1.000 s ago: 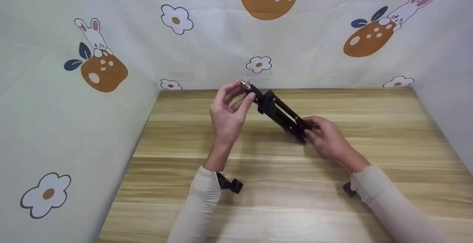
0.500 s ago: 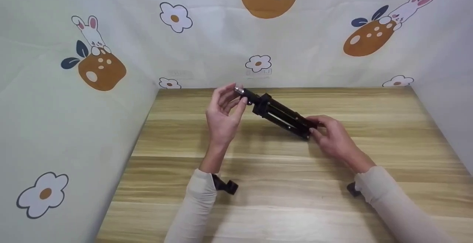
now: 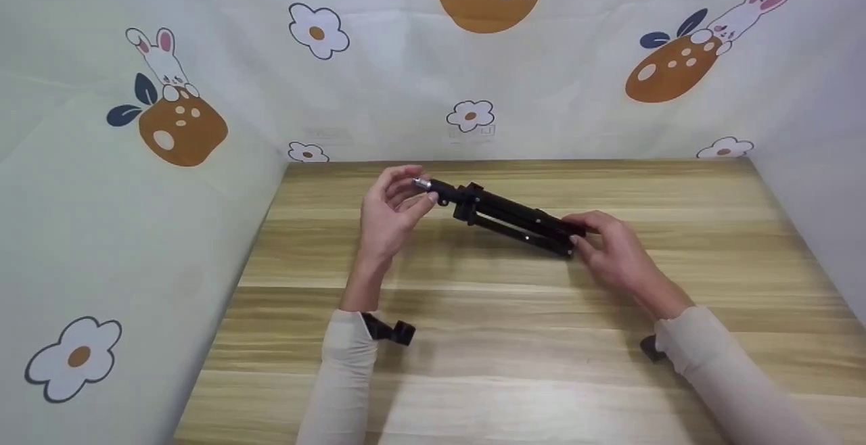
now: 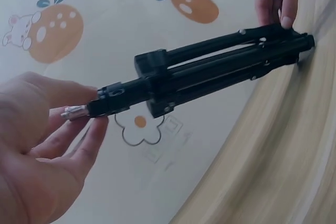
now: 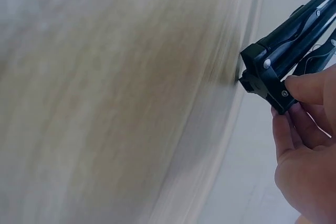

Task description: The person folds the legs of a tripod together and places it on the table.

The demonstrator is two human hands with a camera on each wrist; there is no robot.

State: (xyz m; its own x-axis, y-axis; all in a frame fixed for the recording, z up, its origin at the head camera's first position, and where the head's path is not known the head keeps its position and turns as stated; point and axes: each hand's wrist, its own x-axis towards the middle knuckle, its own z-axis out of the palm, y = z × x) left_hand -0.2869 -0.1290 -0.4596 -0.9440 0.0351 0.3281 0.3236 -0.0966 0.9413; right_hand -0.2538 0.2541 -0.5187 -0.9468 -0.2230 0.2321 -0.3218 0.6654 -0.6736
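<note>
A black light stand (image 3: 509, 209) with folded legs lies slantwise between the two hands in the head view, its silver metal stud (image 3: 422, 183) at the left end. My left hand (image 3: 387, 222) pinches the black collar just below that stud, thumb on one side and fingers on the other. At the opposite end, my right hand (image 3: 621, 254) grips the leg ends between thumb and fingers. In the left wrist view the folded legs (image 4: 215, 74) run side by side from a central hub. The right wrist view shows the thumb against the black end piece (image 5: 262, 74).
The wood-grain table (image 3: 500, 337) extends beneath both hands. Pale cloth walls (image 3: 379, 80) printed with flowers, rabbits and oranges enclose it at the back and sides. Black wrist mounts (image 3: 399, 332) stick out at both sleeves.
My left hand has moved left and slightly down, bringing the stud end with it, so the stand lies more level. My right hand has shifted slightly right and still holds the leg ends.
</note>
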